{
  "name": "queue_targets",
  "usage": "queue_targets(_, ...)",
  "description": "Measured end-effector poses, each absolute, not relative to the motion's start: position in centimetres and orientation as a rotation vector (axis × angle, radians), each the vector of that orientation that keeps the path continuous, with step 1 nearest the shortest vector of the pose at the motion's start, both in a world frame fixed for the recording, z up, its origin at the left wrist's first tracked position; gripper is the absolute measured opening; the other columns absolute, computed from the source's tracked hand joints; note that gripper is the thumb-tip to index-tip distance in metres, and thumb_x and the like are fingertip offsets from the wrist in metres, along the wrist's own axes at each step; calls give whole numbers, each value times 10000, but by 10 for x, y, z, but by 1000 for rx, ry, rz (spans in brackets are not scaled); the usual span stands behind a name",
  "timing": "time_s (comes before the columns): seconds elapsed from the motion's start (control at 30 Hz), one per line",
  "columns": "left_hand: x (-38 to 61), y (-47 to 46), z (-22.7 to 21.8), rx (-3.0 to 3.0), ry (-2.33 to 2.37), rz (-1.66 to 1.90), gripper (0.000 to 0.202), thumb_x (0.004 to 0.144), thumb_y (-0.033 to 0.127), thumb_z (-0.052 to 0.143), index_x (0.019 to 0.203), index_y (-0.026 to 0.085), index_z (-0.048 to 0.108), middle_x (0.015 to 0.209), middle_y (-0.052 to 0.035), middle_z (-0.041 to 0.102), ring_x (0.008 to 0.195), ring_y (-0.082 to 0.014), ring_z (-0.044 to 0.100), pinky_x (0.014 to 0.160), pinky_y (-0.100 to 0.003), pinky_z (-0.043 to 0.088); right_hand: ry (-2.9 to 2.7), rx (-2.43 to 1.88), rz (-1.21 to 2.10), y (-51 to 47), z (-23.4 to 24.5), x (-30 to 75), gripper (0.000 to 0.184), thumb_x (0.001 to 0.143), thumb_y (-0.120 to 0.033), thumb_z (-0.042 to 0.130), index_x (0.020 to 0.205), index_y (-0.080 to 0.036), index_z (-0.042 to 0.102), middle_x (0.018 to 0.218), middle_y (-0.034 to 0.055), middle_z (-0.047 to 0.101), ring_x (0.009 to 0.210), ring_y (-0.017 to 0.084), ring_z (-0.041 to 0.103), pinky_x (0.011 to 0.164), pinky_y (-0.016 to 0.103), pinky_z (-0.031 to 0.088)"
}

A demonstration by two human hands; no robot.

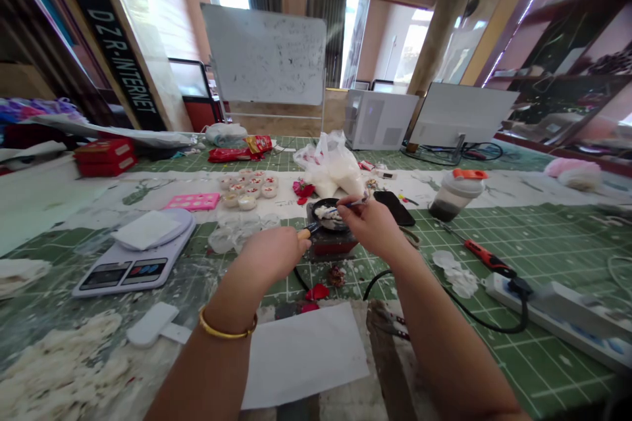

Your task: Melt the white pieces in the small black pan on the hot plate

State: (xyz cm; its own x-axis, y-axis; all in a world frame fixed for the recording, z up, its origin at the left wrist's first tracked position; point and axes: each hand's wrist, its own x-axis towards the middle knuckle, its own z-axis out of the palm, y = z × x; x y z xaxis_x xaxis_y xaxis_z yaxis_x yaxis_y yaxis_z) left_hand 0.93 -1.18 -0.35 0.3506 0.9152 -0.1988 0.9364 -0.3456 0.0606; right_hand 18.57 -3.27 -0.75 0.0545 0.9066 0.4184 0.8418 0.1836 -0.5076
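A small black pan (330,216) with white lumps in it sits on a little red and black stove (330,245) in the middle of the green cutting mat. My left hand (274,251) is closed around the pan's wooden handle (305,232). My right hand (371,223) is closed in a pinch on a thin stirring stick (345,206) whose tip rests in the white lumps. A gold bangle circles my left wrist.
A digital scale (133,259) lies to the left, with small filled cups (249,187) and a pink tray (193,201) behind. A white plastic bag (330,164), black phone (394,208), lidded cup (455,193), red-handled tool (486,256) and power strip (557,306) stand right. White paper (303,354) lies near me.
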Motion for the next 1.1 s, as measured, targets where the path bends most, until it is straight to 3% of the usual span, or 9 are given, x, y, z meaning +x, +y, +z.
queue_targets(0.17, 9, -12, -4, 2467, 1658, -200, 463, 781, 522, 239, 834, 203, 570, 748, -65, 627, 635, -192, 569, 563, -285, 403, -1707, -1649, 103, -37, -3, 188, 361, 779, -449, 371, 765, -174, 605, 557, 6, 567, 538, 132, 503, 508, 230, 310)
queue_targets(0.4, 9, -11, -4, 2465, 1657, -193, 461, 783, 518, 238, 788, 194, 567, 757, -73, 631, 645, -203, 572, 568, -294, 404, -1549, -1661, -26, -29, -7, 190, 229, 754, -359, 432, 873, -182, 514, 603, -12, 575, 557, 120, 507, 544, 223, 326)
queue_targets(0.63, 8, -9, -6, 2489, 1643, -187, 483, 782, 530, 224, 801, 189, 566, 759, -79, 627, 643, -204, 574, 556, -299, 407, -1720, -1575, 79, -35, -3, 193, 229, 787, -354, 393, 839, -203, 558, 744, 9, 622, 688, 126, 540, 610, 224, 349)
queue_targets(0.9, 11, -12, -2, 2440, 1702, -220, 451, 778, 501, 247, 774, 182, 567, 779, -86, 634, 672, -224, 582, 569, -319, 414, -1728, -1620, 101, -36, -4, 187, 157, 739, -281, 427, 763, -189, 553, 627, -8, 586, 541, 105, 486, 535, 215, 333)
queue_targets(1.1, 10, -11, -4, 2433, 1708, -217, 455, 779, 504, 249, 781, 181, 569, 782, -91, 637, 669, -203, 579, 584, -293, 411, -1764, -1598, 39, -31, -5, 192, 218, 769, -280, 401, 813, -190, 595, 689, 9, 617, 595, 110, 518, 575, 213, 341)
